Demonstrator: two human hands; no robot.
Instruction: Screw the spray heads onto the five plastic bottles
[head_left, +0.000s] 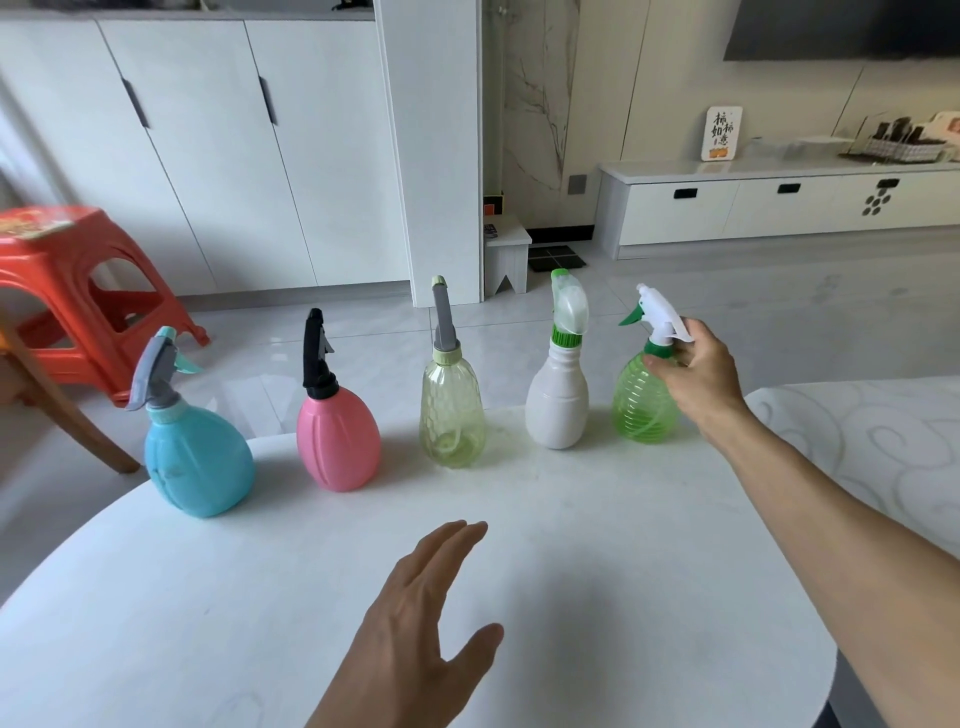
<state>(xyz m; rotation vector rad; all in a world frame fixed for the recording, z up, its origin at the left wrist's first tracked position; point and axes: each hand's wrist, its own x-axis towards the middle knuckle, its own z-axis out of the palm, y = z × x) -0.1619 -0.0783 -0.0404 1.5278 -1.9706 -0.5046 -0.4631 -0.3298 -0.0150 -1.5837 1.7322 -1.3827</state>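
Several spray bottles stand in a row along the far edge of the white table (571, 545), each with a spray head on top: a blue bottle (197, 462), a pink bottle (337, 441), a clear yellowish bottle (452, 410), a white bottle (558, 400) and a green bottle (641, 402). My right hand (696, 369) grips the neck of the green bottle just under its white spray head (662, 314). My left hand (421, 618) hovers over the table's middle, fingers straight, holding nothing.
An orange plastic stool (78, 291) and a wooden chair leg (62, 405) stand at the left beyond the table. White cabinets and a low TV unit (779, 208) line the far walls. A patterned white surface (883, 441) lies to the right.
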